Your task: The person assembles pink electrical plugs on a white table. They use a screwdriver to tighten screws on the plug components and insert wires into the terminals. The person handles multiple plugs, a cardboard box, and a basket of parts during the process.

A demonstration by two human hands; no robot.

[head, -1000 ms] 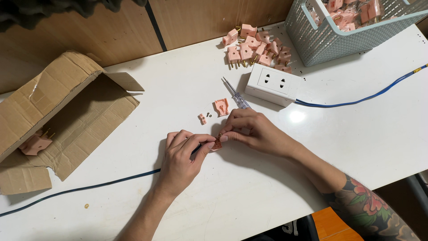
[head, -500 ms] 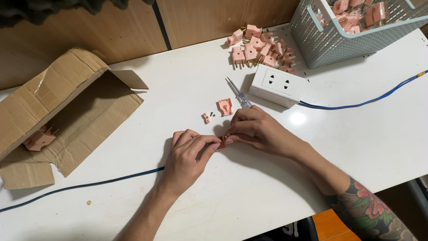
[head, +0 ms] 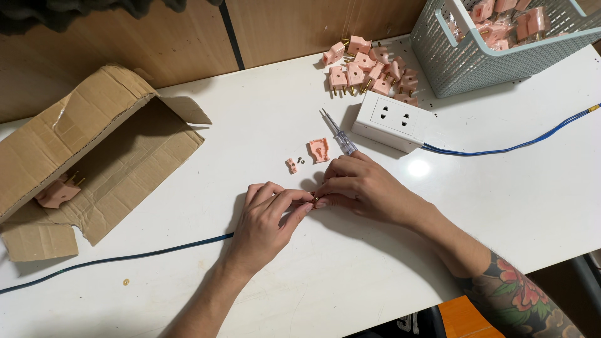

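Note:
My left hand (head: 268, 219) and my right hand (head: 362, 188) meet at the middle of the white table (head: 263, 119), fingertips pinched together on a small pink plug part with a brass bit showing between them. A dark blue cable (head: 119, 258) runs from under my left hand off to the left. Just beyond my fingers lie an open pink plug half (head: 319, 149), a tiny pink piece (head: 292, 165) and a small screw. A clear-handled screwdriver (head: 338, 134) rests next to my right hand.
A white socket block (head: 392, 120) with a blue lead (head: 513, 148) sits behind my right hand. Several pink plugs (head: 368, 67) are heaped at the back, more in a grey-green basket (head: 494, 59). An open cardboard box (head: 81, 156) holds one plug at left.
Both hands stay pinched together on the small part; only the fingers shift slightly. The view has drifted a little, so things sit lower and farther right in the picture.

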